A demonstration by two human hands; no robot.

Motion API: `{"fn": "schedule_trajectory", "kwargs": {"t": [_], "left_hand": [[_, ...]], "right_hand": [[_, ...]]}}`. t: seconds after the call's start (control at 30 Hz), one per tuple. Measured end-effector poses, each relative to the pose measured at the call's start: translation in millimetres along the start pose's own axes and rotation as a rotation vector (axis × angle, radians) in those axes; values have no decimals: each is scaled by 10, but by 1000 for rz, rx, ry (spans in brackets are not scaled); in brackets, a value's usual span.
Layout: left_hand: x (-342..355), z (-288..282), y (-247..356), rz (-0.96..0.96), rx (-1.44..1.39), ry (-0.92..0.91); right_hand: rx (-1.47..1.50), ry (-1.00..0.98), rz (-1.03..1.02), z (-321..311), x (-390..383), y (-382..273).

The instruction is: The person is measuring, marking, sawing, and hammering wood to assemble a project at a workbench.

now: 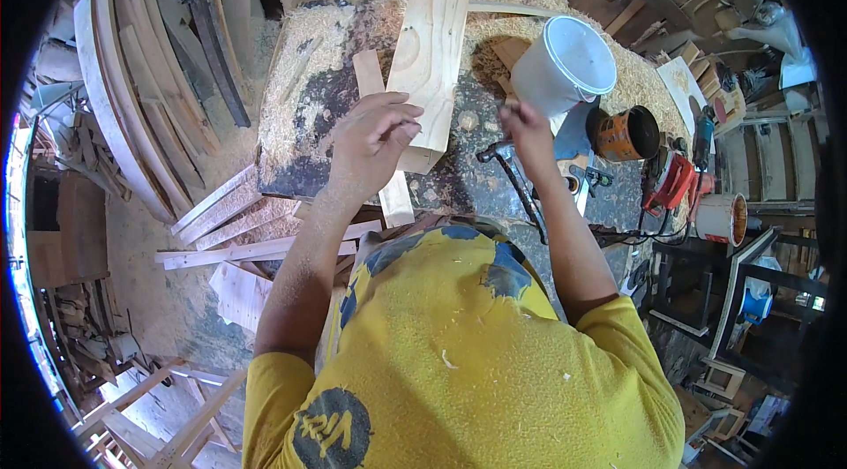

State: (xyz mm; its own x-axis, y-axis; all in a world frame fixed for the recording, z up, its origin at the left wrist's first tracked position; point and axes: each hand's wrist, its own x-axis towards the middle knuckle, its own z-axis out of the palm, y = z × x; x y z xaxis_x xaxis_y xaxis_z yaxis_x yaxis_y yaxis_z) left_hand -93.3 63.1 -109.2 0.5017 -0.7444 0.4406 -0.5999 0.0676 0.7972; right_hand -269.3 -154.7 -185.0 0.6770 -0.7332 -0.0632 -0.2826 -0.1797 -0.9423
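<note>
My left hand (373,144) is closed at the lower left side of a pale wooden board (429,23), fingertips curled together; what they hold, if anything, is too small to name. My right hand (529,138) is also closed, right of the board; its contents cannot be made out. Beside it, a hammer (520,195) lies on the dark, stained, shaving-strewn workbench (318,107). A thinner strip (394,200) runs beneath the board. A white bucket (560,63) stands beyond my right hand, with an orange can (625,134) to its right.
Red power tools (666,182) with cords sit at the bench's right, near another bucket (719,217). Long boards (132,90) lean at the left, with more strips (229,253) below. Wooden frames (176,416) stand at lower left, dark frames (741,292) at right.
</note>
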Motion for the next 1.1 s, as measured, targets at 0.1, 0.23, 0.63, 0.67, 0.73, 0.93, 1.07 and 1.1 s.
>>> {"fn": "schedule_trajectory", "kwargs": {"t": [0.1,0.23,0.63,0.67,0.73,0.93,1.07,1.1], "left_hand": [[36,-65,-28,91,156,-115],[42,-75,-35,80,150,-151],[53,-27,-25,255,308,-97],[55,-25,-16,279,325,-101],[50,-14,0,285,313,-89],[19,84,-71,300,222,-18],[11,116,-140,313,186,-25],[7,122,-142,304,182,-37]], "right_hand": [[-693,-100,61,-109,-374,853],[-845,-178,125,-35,-787,1532],[-1177,-36,68,-101,-808,1722],[-1187,-24,48,-104,-794,1738],[-975,-75,188,-99,-760,1706],[16,-31,445,-207,-970,739],[160,52,70,-367,-1351,-388],[149,-62,25,-467,-1407,-660]]}}
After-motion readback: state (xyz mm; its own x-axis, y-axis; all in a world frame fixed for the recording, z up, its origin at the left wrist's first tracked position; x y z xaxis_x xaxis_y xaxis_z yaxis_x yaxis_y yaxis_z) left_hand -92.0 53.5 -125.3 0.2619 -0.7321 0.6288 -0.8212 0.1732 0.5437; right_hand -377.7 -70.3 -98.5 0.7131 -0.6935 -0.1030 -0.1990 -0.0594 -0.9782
